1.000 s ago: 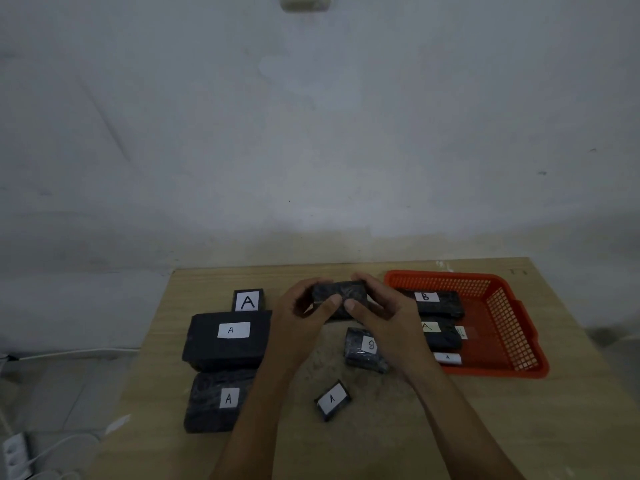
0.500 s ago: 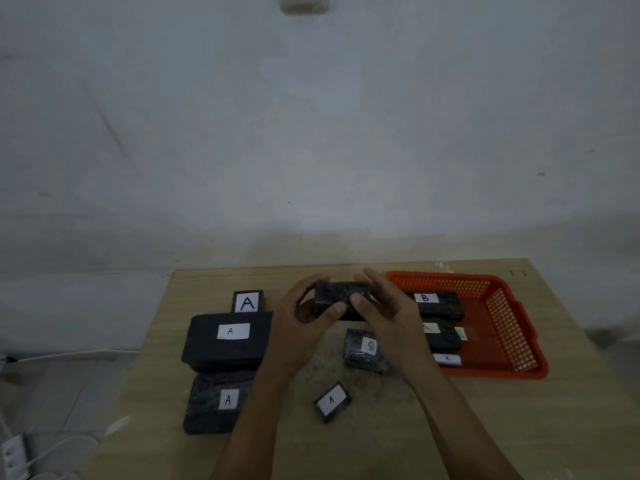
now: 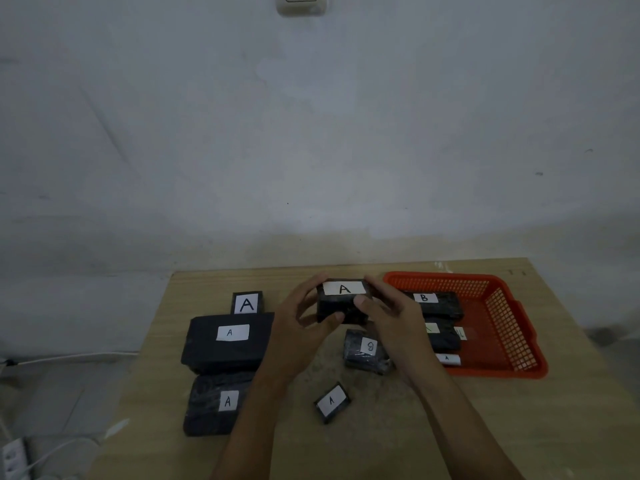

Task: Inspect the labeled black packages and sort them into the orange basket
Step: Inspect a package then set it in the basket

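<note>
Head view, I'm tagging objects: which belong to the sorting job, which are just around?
Job: held package labeled A, left hand, right hand, orange basket, package labeled B inside it, loose packages on the table.
Around: wall switch, white cable.

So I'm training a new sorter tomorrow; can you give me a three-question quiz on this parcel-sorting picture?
1. True or false: the held package shows a label reading A.
2. Which hands grip it? a) left hand only b) right hand only c) both
3. Fill in: the package at the far end of the orange basket is labelled ___.

Key: 1 true; 2 c; 3 B.
</note>
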